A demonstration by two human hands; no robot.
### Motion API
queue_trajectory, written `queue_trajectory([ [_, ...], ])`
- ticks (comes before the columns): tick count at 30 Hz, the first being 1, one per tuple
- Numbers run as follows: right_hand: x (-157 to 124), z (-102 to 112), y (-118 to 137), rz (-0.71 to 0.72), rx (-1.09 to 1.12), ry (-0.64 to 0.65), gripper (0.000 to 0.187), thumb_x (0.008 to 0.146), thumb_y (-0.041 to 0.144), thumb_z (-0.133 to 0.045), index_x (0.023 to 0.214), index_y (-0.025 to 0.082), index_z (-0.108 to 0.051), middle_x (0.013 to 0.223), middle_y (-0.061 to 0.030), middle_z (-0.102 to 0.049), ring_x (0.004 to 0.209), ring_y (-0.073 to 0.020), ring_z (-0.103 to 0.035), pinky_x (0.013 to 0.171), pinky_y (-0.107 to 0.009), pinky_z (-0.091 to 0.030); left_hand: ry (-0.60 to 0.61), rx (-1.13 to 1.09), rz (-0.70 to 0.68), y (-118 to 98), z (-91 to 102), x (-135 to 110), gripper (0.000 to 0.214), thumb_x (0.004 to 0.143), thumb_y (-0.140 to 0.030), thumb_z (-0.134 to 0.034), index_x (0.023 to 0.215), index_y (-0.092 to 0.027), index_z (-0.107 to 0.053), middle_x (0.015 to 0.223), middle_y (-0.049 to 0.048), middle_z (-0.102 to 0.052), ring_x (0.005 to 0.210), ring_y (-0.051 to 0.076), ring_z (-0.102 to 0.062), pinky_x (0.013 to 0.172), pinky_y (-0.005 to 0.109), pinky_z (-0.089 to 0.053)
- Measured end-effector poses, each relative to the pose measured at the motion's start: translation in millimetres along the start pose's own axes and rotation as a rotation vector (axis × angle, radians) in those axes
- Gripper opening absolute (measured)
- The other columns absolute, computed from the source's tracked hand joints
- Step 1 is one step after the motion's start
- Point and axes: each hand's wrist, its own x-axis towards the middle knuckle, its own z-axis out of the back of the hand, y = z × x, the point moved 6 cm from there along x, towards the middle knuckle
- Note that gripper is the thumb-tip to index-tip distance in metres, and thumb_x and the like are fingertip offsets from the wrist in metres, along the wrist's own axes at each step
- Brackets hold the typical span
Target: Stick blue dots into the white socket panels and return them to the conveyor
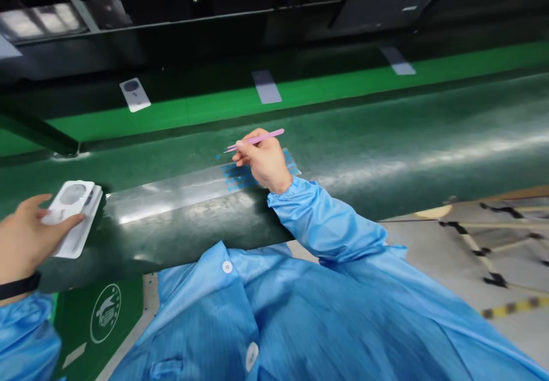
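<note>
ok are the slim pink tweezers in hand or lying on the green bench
In hand: the bare right hand pinches the slim pink tweezers over the green bench.

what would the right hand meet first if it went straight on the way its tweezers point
Likely the small blue piece just beyond the pink tweezers in the right hand, though how high their tip sits is unclear.

My tweezers (274,134): pink. Blue patches (234,181) in rows on the greyish strip (167,197). Piece (79,189) at my left hand (28,232): white, grey disc (72,194). My wristband (19,287): black. My coat (326,318): light blue, faint stripes, white buttons (252,357). Surface (364,158): dark green; band (338,78) beyond its far edge: brighter green.
</note>
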Motion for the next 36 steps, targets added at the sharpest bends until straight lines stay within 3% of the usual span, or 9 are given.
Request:
queue_trajectory([
  [4, -8, 7, 13, -0.052, -0.267, 0.142, 0.035, 0.073, 0.034, -0.085, 0.077, 0.019, -0.053, 0.056, 0.0037, -0.066, 0.048, -0.0106, -0.064, 0.045, -0.018, -0.051, 0.009, -0.155, -0.039, -24, 14.8, -18, 0.063, 0.062, -0.083, -0.052, 0.113, -0.047, -0.059, 0.095, -0.0029, -0.07, 0.106, 0.042, -0.064, 0.087, 0.054, -0.05],
  [7, -16, 0, 4, -0.187, -0.403, 0.302, 0.024, 0.077, 0.016, -0.08, 0.073, 0.017, -0.056, 0.055, 0.0017, -0.067, 0.049, -0.0106, -0.065, 0.045, -0.017, -0.051, 0.028, -0.197, -0.165, -77, 15.1, -44, 0.061, 0.058, -0.08, -0.053, 0.101, -0.04, -0.066, 0.081, 0.0031, -0.063, 0.094, 0.041, -0.064, 0.087, 0.054, -0.051],
  [11, -9, -8, -8, -0.311, -0.408, 0.314, 0.022, 0.084, 0.008, -0.072, 0.073, 0.016, -0.055, 0.057, 0.0001, -0.069, 0.05, -0.0106, -0.067, 0.047, -0.017, -0.055, 0.17, -0.311, -0.441, -159, -18.7, -74, 0.058, 0.064, -0.063, -0.059, 0.109, -0.026, -0.064, 0.1, 0.0115, -0.067, 0.112, 0.039, -0.058, 0.098, 0.051, -0.048],
  [14, 8, -11, -8, -0.327, -0.384, 0.248, 0.024, 0.085, 0.006, -0.07, 0.072, 0.016, -0.054, 0.057, -0.0005, -0.069, 0.051, -0.0116, -0.068, 0.047, -0.018, -0.056, 0.251, -0.364, -0.524, -189, -49.1, -85, 0.045, 0.075, -0.043, -0.057, 0.113, -0.02, -0.059, 0.103, 0.0148, -0.065, 0.114, 0.036, -0.058, 0.098, 0.049, -0.048],
  [18, 25, -15, -9, -0.389, -0.429, 0.275, 0.025, 0.087, 0.003, -0.067, 0.069, 0.015, -0.055, 0.057, -0.0036, -0.069, 0.048, -0.0124, -0.067, 0.044, -0.019, -0.056, 0.285, -0.425, -0.526, -195, -65.8, -91, 0.026, 0.081, -0.034, -0.051, 0.104, -0.022, -0.051, 0.095, 0.0104, -0.064, 0.094, 0.031, -0.063, 0.084, 0.044, -0.051],
  [25, 29, -11, -17, -0.444, -0.4, 0.259, 0.026, 0.083, 0.0, -0.071, 0.066, 0.013, -0.057, 0.055, -0.0061, -0.069, 0.045, -0.0133, -0.066, 0.043, -0.019, -0.057, 0.407, -0.355, -0.511, -197, -65.9, -99, 0.017, 0.083, -0.039, -0.05, 0.086, -0.026, -0.039, 0.075, 0.0015, -0.061, 0.068, 0.024, -0.062, 0.062, 0.033, -0.043],
  [30, 30, -11, -19, -0.461, -0.429, 0.293, 0.024, 0.082, 0.001, -0.073, 0.066, 0.013, -0.059, 0.055, -0.0062, -0.069, 0.045, -0.0132, -0.067, 0.043, -0.019, -0.057, 0.468, -0.299, -0.614, -205, -66.4, -102, 0.016, 0.085, -0.041, -0.05, 0.088, -0.026, -0.046, 0.061, -0.003, -0.06, 0.058, 0.021, -0.059, 0.057, 0.031, -0.038],
  [33, 31, -12, -21, -0.461, -0.451, 0.298, 0.024, 0.081, 0.003, -0.075, 0.065, 0.013, -0.06, 0.055, -0.007, -0.069, 0.046, -0.0147, -0.067, 0.044, -0.022, -0.058, 0.423, -0.25, -0.661, -209, -66.4, -95, 0.02, 0.085, -0.042, -0.054, 0.095, -0.025, -0.054, 0.061, -0.0019, -0.062, 0.059, 0.023, -0.06, 0.059, 0.033, -0.04],
  [36, 32, -10, -22, -0.438, -0.457, 0.293, 0.025, 0.081, 0.006, -0.077, 0.065, 0.013, -0.059, 0.055, -0.0073, -0.069, 0.045, -0.015, -0.067, 0.042, -0.021, -0.057, 0.261, -0.298, -0.812, -220, -62.1, -85, 0.022, 0.082, -0.042, -0.065, 0.093, -0.023, -0.061, 0.081, 0.0049, -0.069, 0.081, 0.027, -0.064, 0.075, 0.038, -0.048],
])
